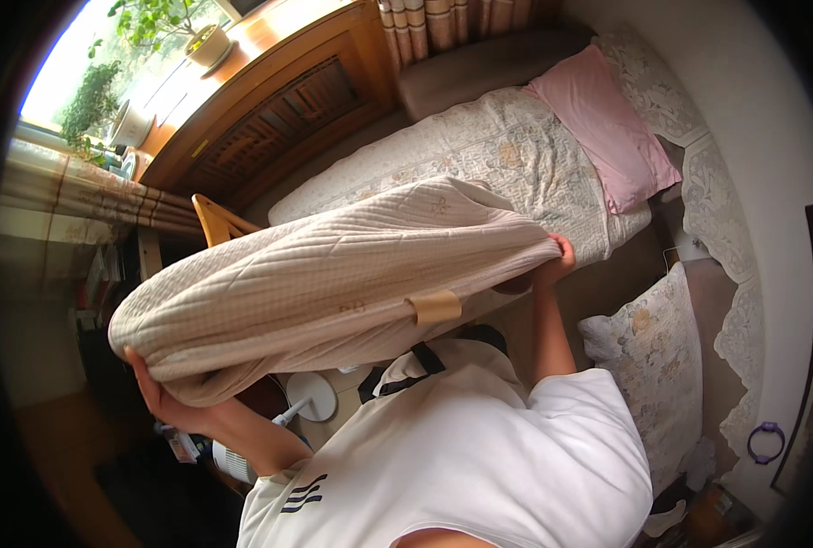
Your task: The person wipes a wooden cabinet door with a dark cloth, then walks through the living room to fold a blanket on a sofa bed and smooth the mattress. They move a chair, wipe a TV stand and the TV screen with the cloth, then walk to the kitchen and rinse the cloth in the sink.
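Note:
A beige quilted blanket (297,281) is stretched out in front of my chest, hanging in long folds. My left hand (163,401) grips its edge at the left end, the fingers partly behind the cloth. At the other end my right hand (557,260) is closed on a bunched corner. A tan tag or strap (435,307) sticks out from the blanket's near edge. Beyond it lies a seat or narrow bed with a floral quilted cover (447,151), partly hidden by the blanket.
A pink pillow (605,130) lies at the cover's right end. On the right is another floral quilted piece (653,377). Potted plants (208,48) stand on the windowsill. A wooden chair part (218,222) shows behind the blanket. A white fan (234,463) is below my left arm.

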`<state>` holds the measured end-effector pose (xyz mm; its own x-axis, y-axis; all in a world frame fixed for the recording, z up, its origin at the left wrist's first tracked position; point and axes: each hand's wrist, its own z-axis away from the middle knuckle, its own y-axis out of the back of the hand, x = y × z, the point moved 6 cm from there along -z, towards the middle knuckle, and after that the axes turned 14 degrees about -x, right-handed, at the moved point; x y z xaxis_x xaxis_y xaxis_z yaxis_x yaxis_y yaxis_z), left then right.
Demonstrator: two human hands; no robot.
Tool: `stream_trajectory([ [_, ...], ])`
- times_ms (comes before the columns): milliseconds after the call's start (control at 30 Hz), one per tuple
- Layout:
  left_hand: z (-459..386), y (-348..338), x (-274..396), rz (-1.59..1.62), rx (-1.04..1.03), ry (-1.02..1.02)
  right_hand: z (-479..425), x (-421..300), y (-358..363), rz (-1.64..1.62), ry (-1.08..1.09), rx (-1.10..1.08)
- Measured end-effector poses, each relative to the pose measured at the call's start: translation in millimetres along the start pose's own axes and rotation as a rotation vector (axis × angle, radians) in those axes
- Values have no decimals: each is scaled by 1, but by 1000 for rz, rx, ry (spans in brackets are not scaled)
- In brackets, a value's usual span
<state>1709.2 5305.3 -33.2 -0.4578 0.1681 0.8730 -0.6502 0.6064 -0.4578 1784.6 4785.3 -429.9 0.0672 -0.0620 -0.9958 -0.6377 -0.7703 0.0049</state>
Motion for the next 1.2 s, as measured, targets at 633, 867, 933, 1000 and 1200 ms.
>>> stream_trajectory([
  [633,60,506,-202,-1038,67,1068,113,125,327,319,-1277,-253],
  [867,218,561,-272,-1047,273,1652,145,179,294,712,-1504,-324],
  [933,134,503,-347,-708,375,1385,42,212,196,789,-1146,-399],
  [1000,-16,340,-393,-273,229,1040,-97,204,82,227,-871,-300],
  [1200,-200,106,-80,378,-590,200,-283,-202,-59,-642,-148,-368],
])
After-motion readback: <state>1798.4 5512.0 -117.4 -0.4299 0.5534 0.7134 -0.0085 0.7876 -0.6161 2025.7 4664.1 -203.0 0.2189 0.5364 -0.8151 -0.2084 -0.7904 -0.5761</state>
